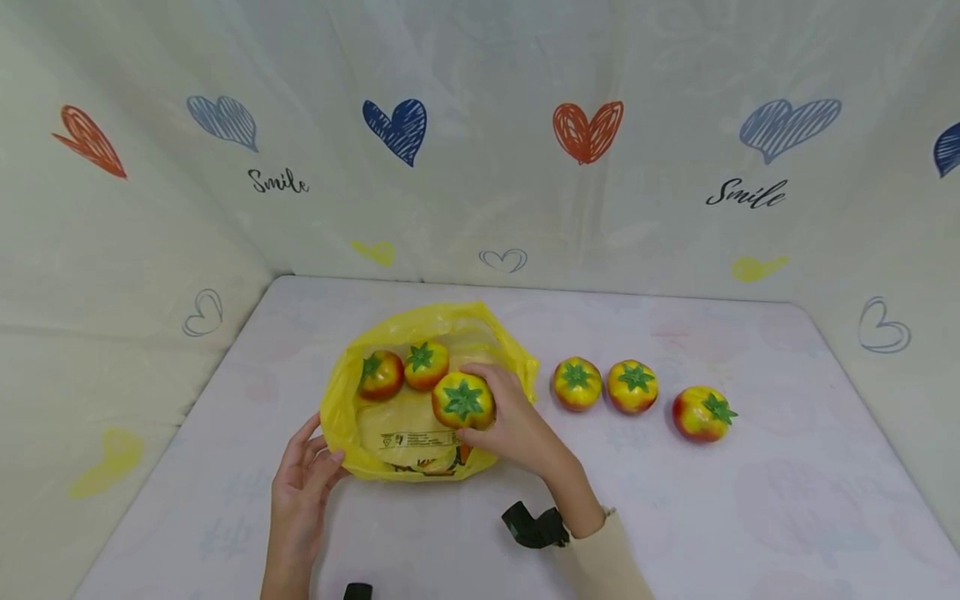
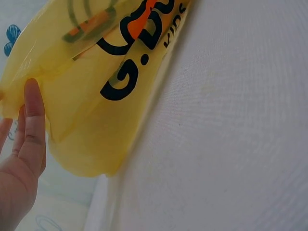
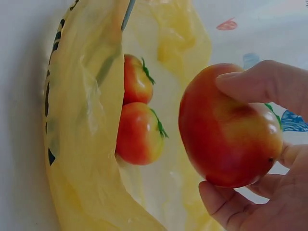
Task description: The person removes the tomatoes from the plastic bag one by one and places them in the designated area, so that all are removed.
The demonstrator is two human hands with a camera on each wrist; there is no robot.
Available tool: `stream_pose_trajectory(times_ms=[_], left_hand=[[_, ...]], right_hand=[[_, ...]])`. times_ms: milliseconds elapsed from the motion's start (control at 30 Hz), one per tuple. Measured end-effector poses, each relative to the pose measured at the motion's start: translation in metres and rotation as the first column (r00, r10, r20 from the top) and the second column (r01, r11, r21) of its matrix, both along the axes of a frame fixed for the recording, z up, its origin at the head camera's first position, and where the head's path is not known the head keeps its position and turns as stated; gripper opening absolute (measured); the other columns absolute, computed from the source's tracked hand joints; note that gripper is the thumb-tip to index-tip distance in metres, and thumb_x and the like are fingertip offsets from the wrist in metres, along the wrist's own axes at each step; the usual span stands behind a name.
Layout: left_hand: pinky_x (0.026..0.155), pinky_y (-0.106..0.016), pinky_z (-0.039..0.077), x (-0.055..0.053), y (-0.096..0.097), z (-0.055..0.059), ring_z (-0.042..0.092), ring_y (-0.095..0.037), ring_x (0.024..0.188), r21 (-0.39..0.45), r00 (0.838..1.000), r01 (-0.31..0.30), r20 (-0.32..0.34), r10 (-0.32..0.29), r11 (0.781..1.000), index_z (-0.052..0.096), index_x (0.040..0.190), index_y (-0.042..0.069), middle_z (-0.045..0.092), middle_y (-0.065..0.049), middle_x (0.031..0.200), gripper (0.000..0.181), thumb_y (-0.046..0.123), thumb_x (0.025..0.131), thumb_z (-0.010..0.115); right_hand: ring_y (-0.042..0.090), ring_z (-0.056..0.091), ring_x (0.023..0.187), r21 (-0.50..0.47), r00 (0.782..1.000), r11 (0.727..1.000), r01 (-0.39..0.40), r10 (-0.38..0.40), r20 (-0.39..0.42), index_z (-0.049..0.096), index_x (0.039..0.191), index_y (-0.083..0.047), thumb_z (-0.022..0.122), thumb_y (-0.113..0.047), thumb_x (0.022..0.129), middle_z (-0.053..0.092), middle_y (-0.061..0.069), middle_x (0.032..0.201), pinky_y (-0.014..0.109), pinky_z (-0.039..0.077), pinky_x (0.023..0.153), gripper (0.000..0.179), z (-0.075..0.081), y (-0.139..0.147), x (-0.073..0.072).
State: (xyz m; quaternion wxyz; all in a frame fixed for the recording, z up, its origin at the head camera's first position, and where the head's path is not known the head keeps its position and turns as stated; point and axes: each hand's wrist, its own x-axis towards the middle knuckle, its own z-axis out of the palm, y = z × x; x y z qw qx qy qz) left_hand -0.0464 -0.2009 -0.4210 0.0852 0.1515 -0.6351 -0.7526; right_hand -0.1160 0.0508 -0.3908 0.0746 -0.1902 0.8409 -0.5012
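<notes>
Smooth white surface (image 1: 750, 517) bordered at the far side and both flanks by a pale fabric backdrop (image 1: 457, 204) printed with red and blue hearts and the word "Smile". Left of centre stands a yellow translucent plastic bag (image 1: 341, 396), its mouth spread wide; two glossy red-and-yellow round tomatoes with green leafy tops, a left one (image 1: 382, 377) and a right one (image 1: 429, 367), lie inside at the far side. Right of the bag rest three like tomatoes (image 1: 633, 389), the rightmost slightly nearer. The right hand (image 1: 517, 422) grips a sixth tomato (image 1: 461, 400) between thumb and curled fingers at the bag's mouth. The left hand (image 1: 302, 482), fingers nearly straight and apart, touches the bag's near-left outer side.
</notes>
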Motion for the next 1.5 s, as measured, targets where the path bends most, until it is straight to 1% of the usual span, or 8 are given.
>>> stream_pose_trajectory(times_ms=[200, 433, 633, 933, 1033, 1133, 1367, 1500], left_hand=[[0.071, -0.018, 0.054, 0.0, 0.0, -0.001, 0.061, -0.004, 0.086, 0.006, 1.0, -0.001, -0.018, 0.001, 1.0, 0.04, 0.138, 0.012, 0.061, 0.008, 0.1, 0.051, -0.002, 0.091, 0.054], [0.071, -0.018, 0.054, 0.001, -0.001, -0.003, 0.062, -0.005, 0.087, 0.031, 0.996, 0.027, -0.08, -0.024, 0.999, 0.042, 0.136, 0.012, 0.062, 0.007, 0.101, 0.05, -0.004, 0.09, 0.053], [0.072, -0.018, 0.054, 0.0, 0.0, -0.003, 0.061, -0.004, 0.088, 0.028, 0.998, 0.026, -0.061, -0.024, 0.999, 0.042, 0.136, 0.013, 0.062, 0.007, 0.102, 0.05, -0.002, 0.091, 0.053], [0.073, -0.018, 0.054, 0.0, -0.001, -0.004, 0.061, -0.004, 0.089, 0.031, 0.999, 0.019, -0.046, -0.018, 0.999, 0.041, 0.137, 0.014, 0.061, 0.007, 0.102, 0.05, -0.002, 0.091, 0.054], [0.072, -0.018, 0.054, 0.0, -0.001, -0.004, 0.061, -0.004, 0.088, 0.032, 0.999, 0.014, -0.04, -0.013, 0.999, 0.042, 0.136, 0.015, 0.061, 0.008, 0.102, 0.05, -0.002, 0.091, 0.054], [0.071, -0.018, 0.054, 0.0, -0.002, -0.005, 0.061, -0.005, 0.087, 0.038, 0.998, 0.017, -0.054, -0.015, 0.999, 0.042, 0.136, 0.014, 0.062, 0.007, 0.101, 0.05, -0.004, 0.09, 0.053], [0.071, -0.018, 0.054, 0.001, -0.003, -0.005, 0.061, -0.005, 0.087, 0.033, 0.997, 0.025, -0.067, -0.023, 0.999, 0.042, 0.136, 0.014, 0.061, 0.007, 0.101, 0.05, -0.004, 0.091, 0.053], [0.071, -0.018, 0.054, 0.001, -0.003, -0.005, 0.062, -0.005, 0.087, 0.034, 0.996, 0.031, -0.084, -0.028, 0.999, 0.042, 0.136, 0.013, 0.061, 0.007, 0.101, 0.05, -0.005, 0.09, 0.052]], right_hand=[[0.016, 0.04, 0.112, -0.034, 0.999, 0.999, 0.039, -0.04, -0.017, 0.043, 0.133, -0.023, 0.075, -0.014, 0.072, 0.044, -0.003, 0.131, 0.039, 0.046, 0.088, 0.069, 0.001, 0.008, 0.012], [0.015, 0.04, 0.113, -0.057, 0.996, 0.994, 0.091, -0.091, -0.001, 0.045, 0.131, -0.026, 0.074, -0.011, 0.071, 0.045, -0.006, 0.13, 0.039, 0.045, 0.09, 0.069, -0.001, 0.02, 0.021], [0.015, 0.045, 0.116, -0.075, 0.992, 0.989, 0.126, -0.127, -0.006, 0.045, 0.131, -0.024, 0.076, -0.007, 0.069, 0.045, -0.003, 0.132, 0.044, 0.043, 0.097, 0.071, -0.007, 0.029, 0.028], [0.016, 0.046, 0.113, -0.086, 0.99, 0.987, 0.137, -0.138, -0.004, 0.044, 0.129, -0.025, 0.079, -0.007, 0.068, 0.046, -0.003, 0.129, 0.045, 0.042, 0.097, 0.072, -0.011, 0.042, 0.034], [0.016, 0.046, 0.115, -0.076, 0.991, 0.988, 0.133, -0.133, 0.004, 0.043, 0.129, -0.026, 0.079, -0.008, 0.069, 0.045, -0.002, 0.131, 0.046, 0.042, 0.097, 0.072, -0.012, 0.049, 0.035], [0.017, 0.046, 0.116, -0.048, 0.99, 0.989, 0.138, -0.137, 0.009, 0.043, 0.129, -0.024, 0.08, -0.009, 0.069, 0.044, 0.0, 0.133, 0.045, 0.043, 0.097, 0.072, -0.013, 0.056, 0.035], [0.017, 0.049, 0.109, 0.005, 0.988, 0.988, 0.154, -0.154, 0.027, 0.039, 0.13, -0.022, 0.081, -0.012, 0.069, 0.047, 0.0, 0.13, 0.038, 0.046, 0.092, 0.074, -0.014, 0.077, 0.034], [0.018, 0.049, 0.109, 0.039, 0.984, 0.984, 0.173, -0.174, 0.032, 0.04, 0.129, -0.018, 0.081, -0.013, 0.069, 0.048, 0.002, 0.128, 0.041, 0.045, 0.093, 0.073, -0.019, 0.088, 0.033]])
